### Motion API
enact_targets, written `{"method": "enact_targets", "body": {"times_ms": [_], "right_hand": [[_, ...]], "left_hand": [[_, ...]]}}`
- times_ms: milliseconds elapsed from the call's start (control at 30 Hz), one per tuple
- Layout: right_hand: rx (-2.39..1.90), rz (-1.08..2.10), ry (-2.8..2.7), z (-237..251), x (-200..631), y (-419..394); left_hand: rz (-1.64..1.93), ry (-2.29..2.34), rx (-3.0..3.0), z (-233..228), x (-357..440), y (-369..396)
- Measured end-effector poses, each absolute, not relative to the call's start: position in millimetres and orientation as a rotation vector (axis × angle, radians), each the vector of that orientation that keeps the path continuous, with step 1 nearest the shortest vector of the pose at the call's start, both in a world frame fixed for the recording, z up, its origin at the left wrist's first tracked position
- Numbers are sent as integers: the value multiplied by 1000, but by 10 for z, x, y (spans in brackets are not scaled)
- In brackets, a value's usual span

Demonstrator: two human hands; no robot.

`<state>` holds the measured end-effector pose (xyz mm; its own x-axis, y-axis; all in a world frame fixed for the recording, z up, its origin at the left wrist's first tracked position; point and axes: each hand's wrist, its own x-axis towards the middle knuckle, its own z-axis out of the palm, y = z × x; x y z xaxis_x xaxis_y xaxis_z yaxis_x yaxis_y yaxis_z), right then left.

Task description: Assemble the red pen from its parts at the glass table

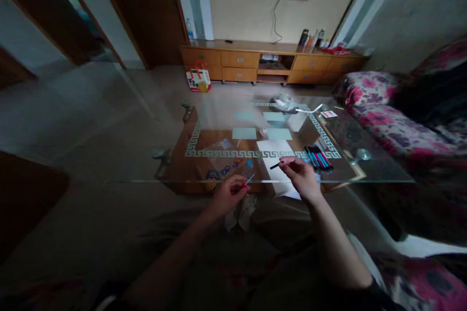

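Note:
My left hand [229, 193] holds a thin red pen [248, 181] near the front edge of a glass coffee table [375, 170]. My right hand [301, 175] pinches a small black pen cap or pen part [275, 165] over a white sheet of paper [275, 153]. The two hands are a little apart, their tips pointing toward each other. A row of several pens with black, red and blue parts [318, 158] lies on the glass just right of my right hand. A clear plastic bag [226, 158] lies left of the sheet.
Pale green paper squares [243, 133] and a small card [329, 114] lie farther back on the table. A floral sofa [379, 107] stands at the right. A wooden cabinet [237, 60] lines the far wall, with a shopping bag [199, 79] on the floor before it.

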<state>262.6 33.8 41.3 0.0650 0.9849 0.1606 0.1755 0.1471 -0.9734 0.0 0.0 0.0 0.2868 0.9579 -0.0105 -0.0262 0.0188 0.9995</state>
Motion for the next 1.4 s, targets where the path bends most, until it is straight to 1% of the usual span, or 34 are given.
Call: {"method": "enact_targets", "body": {"times_ms": [300, 567, 1067, 1400], "right_hand": [[-1188, 1055, -1338, 432, 2596, 306], [-1205, 1078, -1323, 431, 2597, 306], [-1192, 1027, -1471, 461, 2542, 282], [-1171, 1051, -1495, 425, 2509, 276]], "left_hand": [[1010, 971, 1270, 21, 7, -17], [1004, 956, 1289, -42, 0, 0], [998, 958, 1266, -50, 0, -7], [992, 957, 1257, -2, 4, -11]]}}
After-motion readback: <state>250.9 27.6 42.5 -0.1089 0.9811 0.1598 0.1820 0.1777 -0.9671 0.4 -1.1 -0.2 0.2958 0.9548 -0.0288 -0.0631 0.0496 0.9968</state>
